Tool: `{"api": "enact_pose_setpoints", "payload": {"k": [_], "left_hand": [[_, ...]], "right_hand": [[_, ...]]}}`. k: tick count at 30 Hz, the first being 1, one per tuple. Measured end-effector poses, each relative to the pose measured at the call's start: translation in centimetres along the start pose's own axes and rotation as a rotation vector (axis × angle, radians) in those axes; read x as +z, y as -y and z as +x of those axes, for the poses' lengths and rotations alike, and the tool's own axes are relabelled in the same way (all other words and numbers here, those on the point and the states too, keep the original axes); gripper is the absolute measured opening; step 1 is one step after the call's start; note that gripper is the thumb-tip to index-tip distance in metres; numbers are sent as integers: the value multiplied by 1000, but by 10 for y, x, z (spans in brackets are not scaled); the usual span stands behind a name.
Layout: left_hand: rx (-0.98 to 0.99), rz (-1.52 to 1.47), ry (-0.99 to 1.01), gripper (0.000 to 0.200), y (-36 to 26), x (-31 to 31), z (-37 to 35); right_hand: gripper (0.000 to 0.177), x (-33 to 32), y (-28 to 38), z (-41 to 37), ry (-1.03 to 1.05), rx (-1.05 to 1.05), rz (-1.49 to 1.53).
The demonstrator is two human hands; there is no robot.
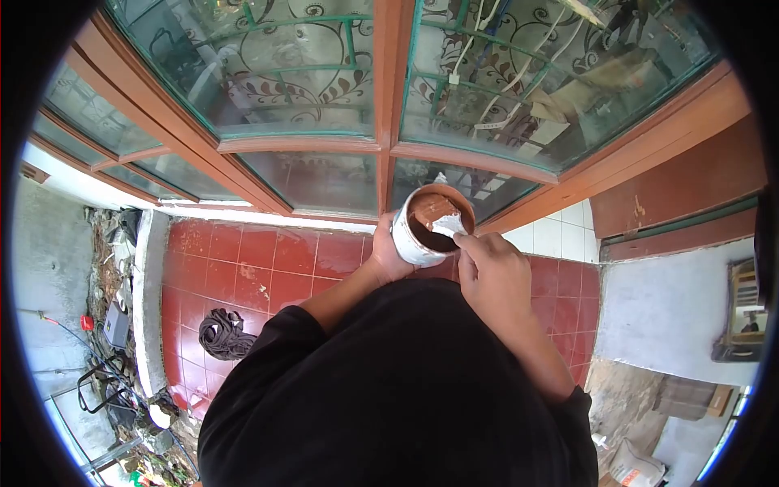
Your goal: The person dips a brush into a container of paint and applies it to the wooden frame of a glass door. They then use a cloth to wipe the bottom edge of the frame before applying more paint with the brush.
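A white can with brown paint inside is in front of my body, its mouth tilted toward the camera. My left hand is wrapped round the can's left side. Over the can's right rim, my right hand pinches a small tool with a whitish, paint-smeared end, which dips into the can. The tool's handle is mostly hidden by my fingers.
A brown-framed window with glass panes rises just ahead. Red floor tiles lie below, with a dark bundled cloth at the left. A low white wall edge borders debris farther left. A grey-white wall stands at the right.
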State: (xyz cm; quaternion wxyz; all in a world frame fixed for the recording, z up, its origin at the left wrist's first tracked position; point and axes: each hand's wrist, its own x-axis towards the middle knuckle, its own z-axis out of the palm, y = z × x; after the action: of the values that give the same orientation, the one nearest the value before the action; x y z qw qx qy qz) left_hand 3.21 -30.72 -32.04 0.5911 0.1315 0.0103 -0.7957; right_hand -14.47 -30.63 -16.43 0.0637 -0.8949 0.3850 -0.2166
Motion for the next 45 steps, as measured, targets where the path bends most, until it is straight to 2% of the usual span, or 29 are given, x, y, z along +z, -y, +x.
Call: {"api": "enact_pose_setpoints", "payload": {"k": [1, 5, 8, 13, 16, 17, 19, 23, 26, 28, 29, 30, 31, 32, 34, 35, 36, 37, 38, 39, 40, 42, 43, 45], "left_hand": [[-46, -4, -54, 68, -3, 1, -4], [-73, -56, -86, 68, -6, 1, -8], [-75, -27, -126, 68, -7, -3, -7], [-34, -39, -13, 71, -3, 0, -2], [-41, 51, -75, 64, 0, -3, -2], [22, 54, -52, 65, 1, -2, 0], [3, 36, -39, 66, -5, -1, -6], [-19, -5, -50, 71, -12, 0, -11], [-59, 4, -104, 71, -13, 0, -13], [74, 276, 41, 66, -9, 0, -12], [53, 286, 34, 66, -6, 18, -17], [236, 735, 55, 58, -3, 38, -24], [424, 1183, 86, 59, 0, 52, -28], [406, 1192, 91, 59, 1, 46, -24], [197, 652, 35, 63, 0, 24, -14], [289, 1081, 50, 61, -1, 19, -16], [286, 1087, 48, 61, -2, 8, -14], [220, 849, 83, 53, -4, -8, -11], [158, 608, 115, 57, -5, -19, -9], [-45, -72, 107, 60, -12, -29, -6], [-38, -74, 107, 60, -12, -23, -8], [120, 589, 9, 62, -11, 5, -14], [235, 996, 72, 62, -11, 16, -18], [258, 959, 94, 63, -9, 19, -13]], "right_hand": [[22, 1, 1, 0, -70, 0, 35], [23, -10, 0, -4, -85, -2, 36], [20, -25, -1, -6, -22, 26, 18], [23, -22, -6, -2, 139, 16, -72], [24, -6, -8, 3, 51, -53, -34], [24, -3, -8, 2, 46, -52, -32], [24, 1, -8, -1, -100, -117, 27], [25, -14, -12, -4, -112, -129, 67], [18, -32, -12, -2, -48, -117, 13], [10, -38, -15, 3, 130, -136, -63], [6, -37, -17, 6, 116, -182, -70], [6, -36, -17, 8, 110, -160, -64], [6, -34, -17, 11, 160, -197, -81], [6, -33, -18, 13, 210, -237, -97], [6, -29, -19, 13, 222, -248, -58], [7, -28, -19, 12, 192, -270, -23], [7, -27, -20, 12, 162, -295, 12], [7, -28, -21, 12, 161, -296, 17], [8, -30, -22, 10, 98, -292, 77], [9, -32, -25, 9, 36, -289, 135], [9, -34, -28, 8, 38, -297, 137], [10, -37, -34, 7, 56, -263, 115], [10, -37, -37, 8, 55, -266, 115], [10, -34, -42, 10, 113, -275, 20]]}}
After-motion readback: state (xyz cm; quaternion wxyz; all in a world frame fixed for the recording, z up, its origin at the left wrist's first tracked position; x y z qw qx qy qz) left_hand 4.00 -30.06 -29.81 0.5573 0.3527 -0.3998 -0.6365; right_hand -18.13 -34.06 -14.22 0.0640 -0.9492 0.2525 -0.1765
